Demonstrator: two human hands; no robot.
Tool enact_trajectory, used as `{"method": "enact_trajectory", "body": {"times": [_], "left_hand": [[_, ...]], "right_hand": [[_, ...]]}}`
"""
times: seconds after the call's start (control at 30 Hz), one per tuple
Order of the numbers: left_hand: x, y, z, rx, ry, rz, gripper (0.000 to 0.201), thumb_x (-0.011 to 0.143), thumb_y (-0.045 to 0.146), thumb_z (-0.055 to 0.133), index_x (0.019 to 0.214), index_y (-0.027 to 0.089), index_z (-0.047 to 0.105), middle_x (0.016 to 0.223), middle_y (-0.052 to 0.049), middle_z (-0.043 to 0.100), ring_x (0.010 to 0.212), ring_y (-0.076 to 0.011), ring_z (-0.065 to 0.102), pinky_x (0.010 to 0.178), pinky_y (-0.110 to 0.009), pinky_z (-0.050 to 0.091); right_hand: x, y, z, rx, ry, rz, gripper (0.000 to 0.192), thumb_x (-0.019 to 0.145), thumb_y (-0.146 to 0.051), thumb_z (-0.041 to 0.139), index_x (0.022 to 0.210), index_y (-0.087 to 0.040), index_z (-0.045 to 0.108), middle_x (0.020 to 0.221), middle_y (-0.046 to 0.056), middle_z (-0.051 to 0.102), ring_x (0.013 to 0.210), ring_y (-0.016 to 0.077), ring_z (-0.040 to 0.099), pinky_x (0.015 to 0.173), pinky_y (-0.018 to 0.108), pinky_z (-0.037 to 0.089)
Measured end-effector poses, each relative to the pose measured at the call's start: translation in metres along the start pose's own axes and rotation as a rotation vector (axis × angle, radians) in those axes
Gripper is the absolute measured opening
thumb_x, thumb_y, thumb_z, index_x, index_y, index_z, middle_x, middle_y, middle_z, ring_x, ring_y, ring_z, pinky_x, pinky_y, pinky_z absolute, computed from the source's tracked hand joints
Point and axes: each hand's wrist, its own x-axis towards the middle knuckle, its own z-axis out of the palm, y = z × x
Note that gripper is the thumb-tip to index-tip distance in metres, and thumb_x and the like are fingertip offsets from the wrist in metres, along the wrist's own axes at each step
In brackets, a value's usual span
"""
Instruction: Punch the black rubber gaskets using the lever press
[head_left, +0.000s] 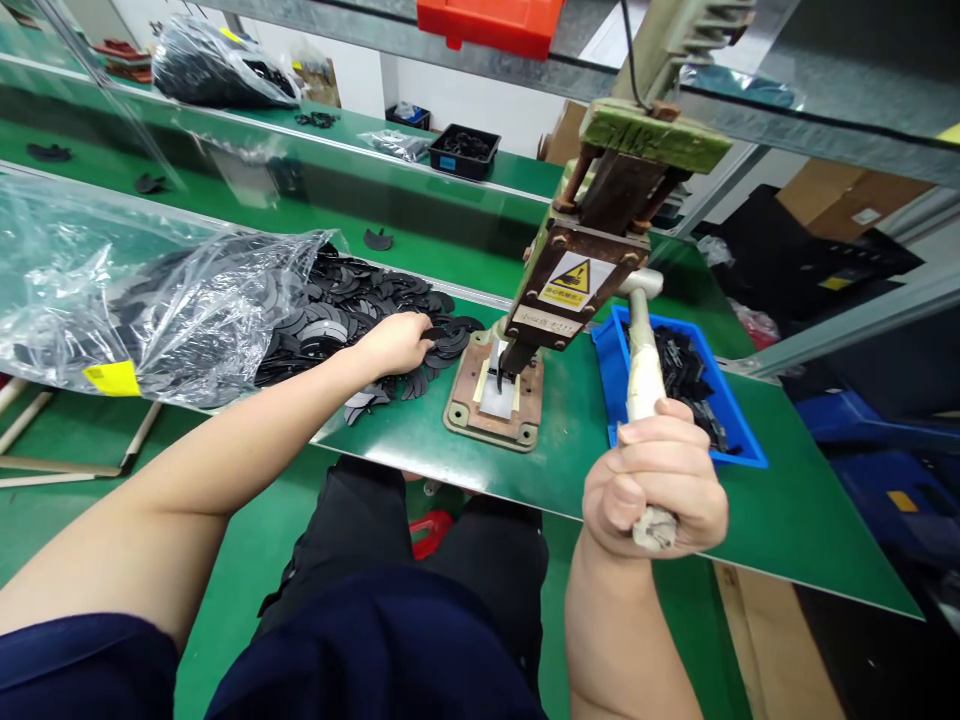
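My left hand (397, 343) reaches into a pile of black curved plastic pieces (352, 290). Its fingers are bent together on a black curved piece at the pile's right edge, and the fingertips are partly hidden. In front of me stands a bench press (577, 270) with a warning label on its head. On its brown base (525, 410), a metal plate (497, 395) lies under the ram, with a small dark curved part on it. My right hand (660, 485) is wrapped round the press's pale, taped lever handle (645, 375), which points toward me.
A clear plastic bag (165, 320) spills the pieces over the green table on the left. Right of the press, a blue bin (739, 420) holds black parts. A conveyor (300, 210) runs behind, with a black tray (465, 150) beyond it. A metal shelf carries a red box (491, 22) overhead.
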Motion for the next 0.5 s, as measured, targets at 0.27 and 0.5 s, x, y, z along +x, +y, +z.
{"method": "enact_trajectory", "body": {"times": [0.27,0.5], "left_hand": [[-0.005,0.057,0.031,-1.051,-0.166,-0.227,0.023,0.092,0.025,0.082,0.083,0.015,0.064,0.069,-0.001,0.069,0.05,-0.0084,0.059,0.05,-0.019,0.048],[0.01,0.063,0.048,-1.113,-0.173,-0.199,0.024,0.087,0.024,0.087,0.079,0.013,0.067,0.063,0.003,0.062,0.046,-0.0049,0.051,0.043,-0.016,0.043]], "right_hand": [[-0.001,0.002,0.005,-0.018,0.061,-0.008,0.039,0.093,-0.04,0.072,0.066,-0.025,0.048,0.058,-0.005,0.053,0.066,0.0159,0.064,0.094,0.052,0.056],[0.001,-0.001,0.005,-0.02,0.053,0.003,0.042,0.093,-0.038,0.072,0.064,-0.024,0.045,0.058,-0.005,0.053,0.066,0.015,0.063,0.093,0.051,0.056]]}}
